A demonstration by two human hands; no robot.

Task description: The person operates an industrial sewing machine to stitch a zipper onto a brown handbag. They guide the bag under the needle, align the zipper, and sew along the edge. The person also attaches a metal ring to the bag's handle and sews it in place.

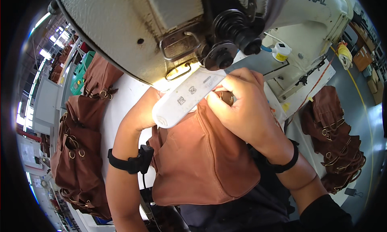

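Note:
A brown leather bag hangs below the head of a sewing machine, its wide end toward my body. My right hand pinches the bag's upper edge, with a small brown tab and brass ring showing beside the thumb. My left hand reaches in at the bag's left side. Its fingers are hidden behind a long white plate on the machine. A lamp glows just above that plate, and the needle area is out of sight.
Brown bags with brass rings are piled along the left. Another pile of brown bags lies at the right. A small white bottle stands on the machine bed, and an orange cord runs down past it.

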